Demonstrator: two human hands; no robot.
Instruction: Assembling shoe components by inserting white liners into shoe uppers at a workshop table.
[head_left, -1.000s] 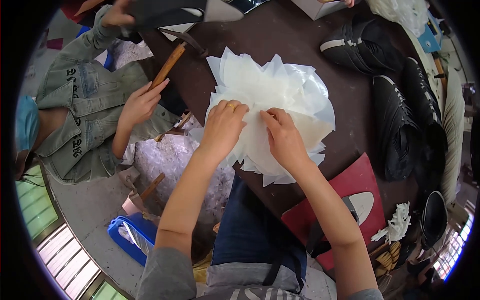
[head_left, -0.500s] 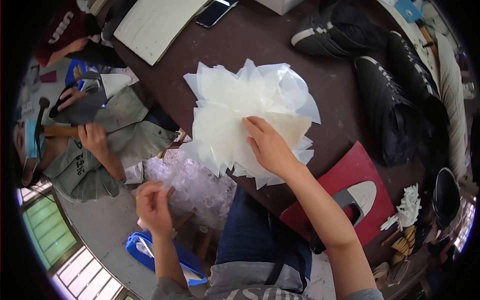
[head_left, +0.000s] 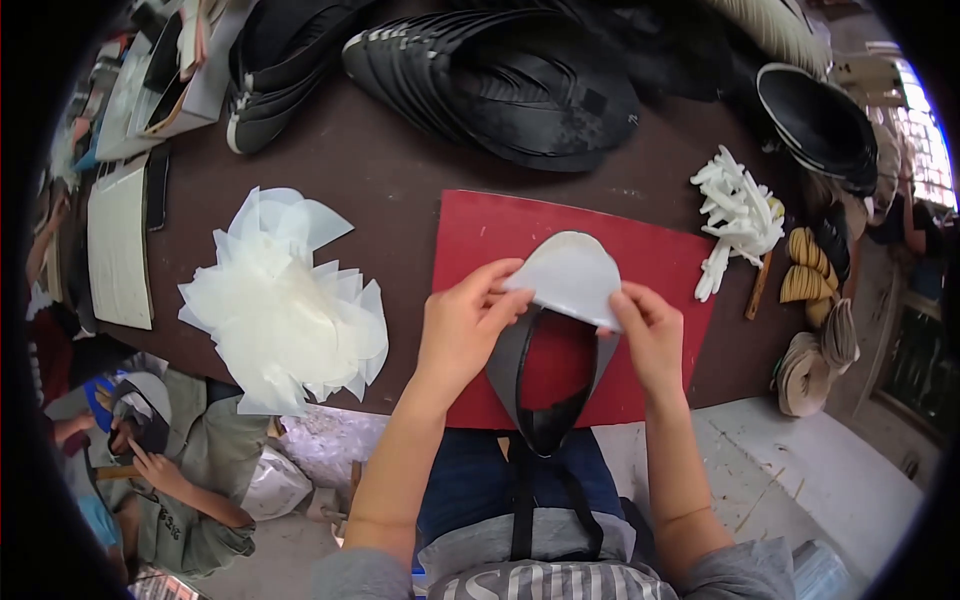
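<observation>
A dark grey and black shoe upper (head_left: 508,372) lies on the red mat in front of me, its opening toward my body. Over its toe is a pale, half-round toe piece (head_left: 568,272) with a cream rim showing along the far edge. My left hand (head_left: 470,318) pinches this piece at its left corner between thumb and fingers. At the right corner, my right hand (head_left: 648,325) pinches it too, fingertips partly under the edge. Whether the fingers also grip the upper beneath is hidden. To the left lies a loose heap of translucent whitish sheet pieces (head_left: 290,320).
Stacked black shoe uppers (head_left: 490,90) fill the table's far side. A pile of white strips (head_left: 738,215) sits right of the red mat (head_left: 480,225), near tan bundles (head_left: 810,262). At lower left a co-worker's hand (head_left: 160,472) works beside the table.
My view has swung right. My right hand has left the sheet heap, and my left hand has come up from beside the table. Both now pinch the toe piece over the upper.
</observation>
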